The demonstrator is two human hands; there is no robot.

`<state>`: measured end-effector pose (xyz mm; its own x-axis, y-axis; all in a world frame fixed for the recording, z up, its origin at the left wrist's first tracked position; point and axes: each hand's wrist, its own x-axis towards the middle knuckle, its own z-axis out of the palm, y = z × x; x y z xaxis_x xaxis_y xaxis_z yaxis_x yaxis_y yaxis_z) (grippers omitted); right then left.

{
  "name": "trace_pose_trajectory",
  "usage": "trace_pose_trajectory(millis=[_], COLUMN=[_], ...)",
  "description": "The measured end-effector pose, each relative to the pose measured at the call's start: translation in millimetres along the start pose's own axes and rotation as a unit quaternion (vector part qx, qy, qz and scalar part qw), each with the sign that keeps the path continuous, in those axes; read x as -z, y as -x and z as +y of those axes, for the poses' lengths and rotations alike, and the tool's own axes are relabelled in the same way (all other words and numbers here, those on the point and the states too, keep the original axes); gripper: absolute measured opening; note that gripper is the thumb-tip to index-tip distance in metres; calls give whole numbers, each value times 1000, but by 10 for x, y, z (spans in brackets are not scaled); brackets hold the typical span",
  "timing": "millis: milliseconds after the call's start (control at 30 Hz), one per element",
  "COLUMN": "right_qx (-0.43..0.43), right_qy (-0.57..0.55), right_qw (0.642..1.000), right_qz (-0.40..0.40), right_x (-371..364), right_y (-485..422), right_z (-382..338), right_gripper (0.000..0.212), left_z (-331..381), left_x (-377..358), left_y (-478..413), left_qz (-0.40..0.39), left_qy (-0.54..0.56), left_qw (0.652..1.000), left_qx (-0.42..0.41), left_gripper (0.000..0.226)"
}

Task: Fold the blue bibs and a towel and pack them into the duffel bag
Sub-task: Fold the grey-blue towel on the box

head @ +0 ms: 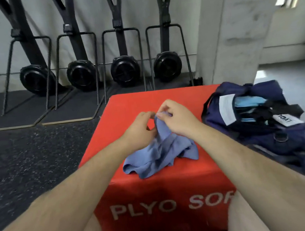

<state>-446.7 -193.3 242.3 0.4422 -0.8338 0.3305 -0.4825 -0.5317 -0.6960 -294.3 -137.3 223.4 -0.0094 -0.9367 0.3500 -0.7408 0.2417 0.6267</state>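
Note:
A crumpled blue cloth point(159, 156) lies on the top of a red plyo box point(124, 107), with one part lifted. My right hand point(178, 118) pinches the raised edge between thumb and fingers. My left hand point(141, 127) grips the same raised part just to the left, fingers curled. To the right of the box lies the navy duffel bag point(243, 130), open, with light blue folded fabric point(250, 103) showing inside it.
Several black machines on stands point(124, 69) line the back wall on dark mats. A concrete pillar point(233, 31) rises behind the bag. Speckled black rubber floor point(30, 156) spreads to the left. My bare knees flank the box's front face.

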Motion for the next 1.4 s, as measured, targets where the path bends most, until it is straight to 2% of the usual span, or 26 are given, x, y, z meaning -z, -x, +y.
trace_pose_trajectory(millis=[100,200,267,367,500,633,733,800,867,900,967,1000,1033,1133,1233,1300,1400], right_qx=[10,-8,-20,-54,-64,-56,-68,-110,-160,-181,-179,-164,-153,-130,-110,-93,-65], right_qy=[-45,-97,-146,-185,-200,-206,-218,-293,-331,-314,-264,-243,-223,-174,-179,-190,-155], right_qw=[999,995,988,981,977,972,958,932,924,931,945,952,959,976,977,976,985], right_qz=[1,31,37,22,43,92,174,186,110,48,-67,-85,-81,-27,-28,-45,-36], right_x=[-9,29,105,255,419,454,370,255,125,71,-30,-65,-65,102,355,430,383], right_y=[168,224,203,188,159,83,43,0,-36,-14,37,41,31,-133,-369,-500,-549], right_z=[165,183,148,136,159,185,225,209,186,172,176,182,182,144,14,-87,-156], right_gripper=[14,7,10,15,19,20,25,46,71,70,38,21,13,14,11,13,8], left_z=[-63,-70,-13,51,87,94,96,76,43,34,49,62,63,0,-31,0,76], left_x=[-158,-153,-99,10,79,168,290,317,298,285,277,282,289,318,307,249,198], left_y=[64,45,35,4,-64,-158,-203,-215,-238,-255,-283,-292,-300,-325,-320,-322,-377], left_qz=[-22,-54,-53,-61,-103,-66,-34,10,71,97,130,138,143,129,18,-36,24], left_qy=[23,22,98,186,216,299,344,329,291,273,250,238,222,171,177,176,172], left_qw=[999,998,993,978,965,949,938,944,953,956,958,959,963,973,973,973,980], left_qx=[6,23,40,76,104,79,36,28,42,51,60,61,62,88,147,143,99], left_gripper=[16,14,11,16,25,21,10,12,16,17,17,16,15,16,38,45,33])
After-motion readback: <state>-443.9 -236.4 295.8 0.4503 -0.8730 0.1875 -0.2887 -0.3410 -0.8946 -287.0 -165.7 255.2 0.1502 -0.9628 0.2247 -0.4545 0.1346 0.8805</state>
